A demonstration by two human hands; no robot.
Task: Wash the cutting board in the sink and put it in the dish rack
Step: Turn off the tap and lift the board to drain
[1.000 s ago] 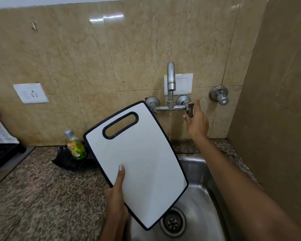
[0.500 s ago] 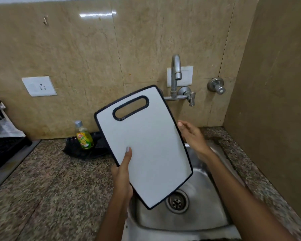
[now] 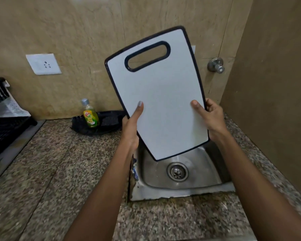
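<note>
Right now you hold the cutting board (image 3: 161, 100) upright above the sink (image 3: 182, 188), left hand (image 3: 131, 126) and right hand (image 3: 210, 117) clamping its lower side edges, thumbs pressed on the white face; it looks stiff, light, likely slippery when wet, so keep gripping the dark rim

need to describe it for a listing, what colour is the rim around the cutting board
Black, running around the white cutting board and its handle slot; clearest in the head view.

Open sink (image 3: 198, 173) beneath raised cutting board (image 3: 163, 101)
</note>
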